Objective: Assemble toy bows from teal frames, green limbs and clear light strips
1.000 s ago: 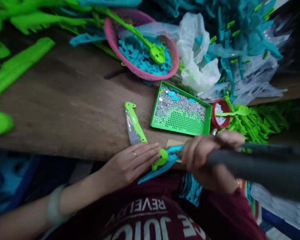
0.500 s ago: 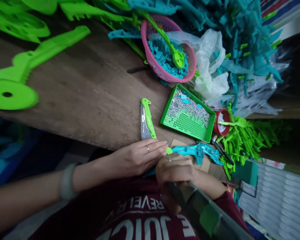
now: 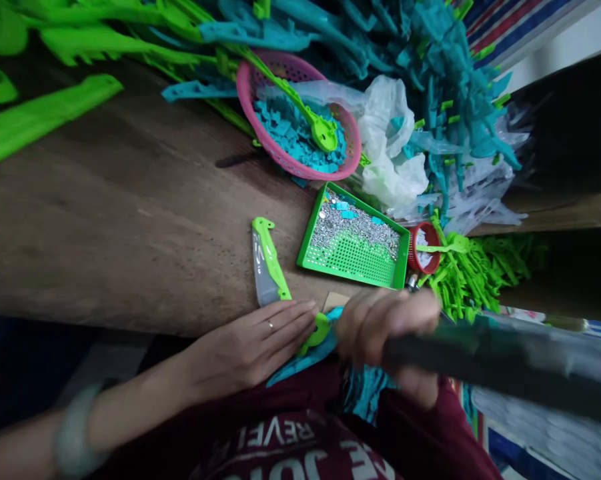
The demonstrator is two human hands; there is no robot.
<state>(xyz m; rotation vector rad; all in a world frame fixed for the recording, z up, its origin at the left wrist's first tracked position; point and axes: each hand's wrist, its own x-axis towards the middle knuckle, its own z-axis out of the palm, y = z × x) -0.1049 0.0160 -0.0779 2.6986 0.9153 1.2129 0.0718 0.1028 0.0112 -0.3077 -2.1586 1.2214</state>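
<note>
The left hand [image 3: 247, 347] lies flat, palm down, fingers straight and together, pointing toward the right hand [image 3: 385, 333], whose blurred grip is curled closed just beside its fingertips.

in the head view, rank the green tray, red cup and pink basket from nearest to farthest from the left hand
1. green tray, on the table up and right of the left hand, holding small silver parts.
2. red cup, just past the tray's right end.
3. pink basket, farther back on the table, filled with teal pieces.
</note>
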